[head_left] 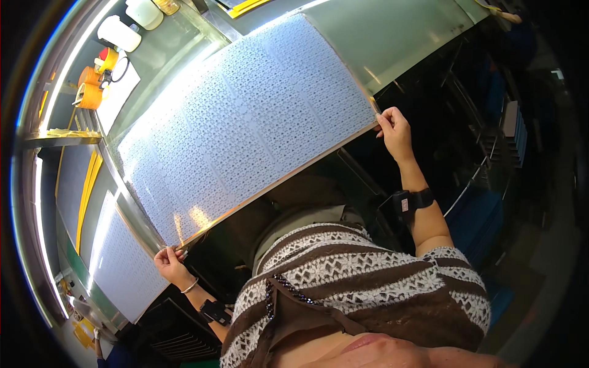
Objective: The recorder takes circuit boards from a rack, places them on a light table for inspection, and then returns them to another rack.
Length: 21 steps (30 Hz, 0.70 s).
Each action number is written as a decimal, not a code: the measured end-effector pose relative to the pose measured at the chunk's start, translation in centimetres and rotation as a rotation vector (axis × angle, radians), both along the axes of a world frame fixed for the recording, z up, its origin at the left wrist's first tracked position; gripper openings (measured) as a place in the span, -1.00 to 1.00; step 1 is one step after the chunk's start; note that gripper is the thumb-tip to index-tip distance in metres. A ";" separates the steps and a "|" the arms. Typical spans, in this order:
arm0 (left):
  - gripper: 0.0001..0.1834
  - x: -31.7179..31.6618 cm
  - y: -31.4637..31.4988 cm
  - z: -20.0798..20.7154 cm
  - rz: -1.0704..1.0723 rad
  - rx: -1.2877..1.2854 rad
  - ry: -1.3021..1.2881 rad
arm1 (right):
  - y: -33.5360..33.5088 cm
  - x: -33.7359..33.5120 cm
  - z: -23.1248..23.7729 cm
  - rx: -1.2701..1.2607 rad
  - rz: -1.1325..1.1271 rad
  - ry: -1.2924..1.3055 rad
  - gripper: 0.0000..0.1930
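Fingers (pixel 393 115) of left hand (pixel 171 267) and right hand (pixel 396 130) pinch the patterned sheet (pixel 245 116) by its corners at near edge of surface (pixel 399 49).

Hands (pixel 172 265) (pixel 396 130) wide apart, both pinched

The sheet (pixel 245 110) is pale blue with dense dark speckles, the top (pixel 380 276) brown-and-white striped, the rolls (pixel 89 96) orange.

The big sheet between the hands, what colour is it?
The sheet is pale blue, covered in small darker speckles; it shows in the head view.
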<state>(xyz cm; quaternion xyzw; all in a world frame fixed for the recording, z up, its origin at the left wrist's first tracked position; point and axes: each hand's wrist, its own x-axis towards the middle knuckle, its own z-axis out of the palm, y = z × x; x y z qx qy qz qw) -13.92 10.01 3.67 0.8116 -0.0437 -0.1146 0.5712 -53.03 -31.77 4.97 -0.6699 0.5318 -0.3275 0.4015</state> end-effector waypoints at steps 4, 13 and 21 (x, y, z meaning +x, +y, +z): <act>-0.90 -0.4 0.1 0.4 0.041 0.016 -0.017 | 0.2 0.1 -0.3 0.022 0.028 0.022 -0.89; -0.87 -1.2 -0.9 0.5 0.080 0.342 -0.463 | -3.0 -2.9 -3.7 -0.056 0.025 0.092 -0.92; -0.81 -4.3 -0.6 -0.3 0.083 0.550 -0.615 | -3.7 -2.9 -3.7 -0.077 0.142 0.045 -0.86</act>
